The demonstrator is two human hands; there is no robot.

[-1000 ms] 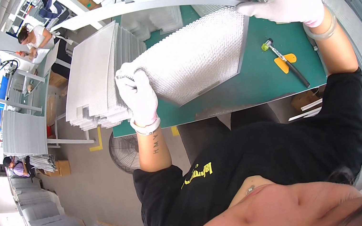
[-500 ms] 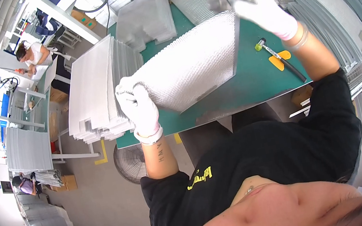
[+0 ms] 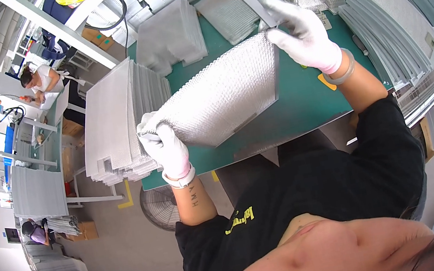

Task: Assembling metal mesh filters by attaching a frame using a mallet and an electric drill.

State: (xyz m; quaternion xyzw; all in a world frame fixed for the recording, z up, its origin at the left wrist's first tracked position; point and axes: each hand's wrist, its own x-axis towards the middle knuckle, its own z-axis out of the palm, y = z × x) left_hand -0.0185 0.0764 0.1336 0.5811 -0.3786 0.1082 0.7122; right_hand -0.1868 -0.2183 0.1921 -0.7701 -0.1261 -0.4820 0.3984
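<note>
In the head view, one silver mesh panel (image 3: 222, 99) was held above the green worktop (image 3: 304, 102) by two gloved hands. The left hand (image 3: 167, 147) had fingers pinching its near-left corner, and the right hand (image 3: 300, 33) had fingers pinching its far-right corner. One tall stack of panels (image 3: 115, 118) stood just beside the left edge, and bare worktop lay under the panel.

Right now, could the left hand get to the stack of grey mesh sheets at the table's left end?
Probably not at once: the left hand grips the mesh panel held with the right hand. The stack lies just beside it, nothing between.
</note>
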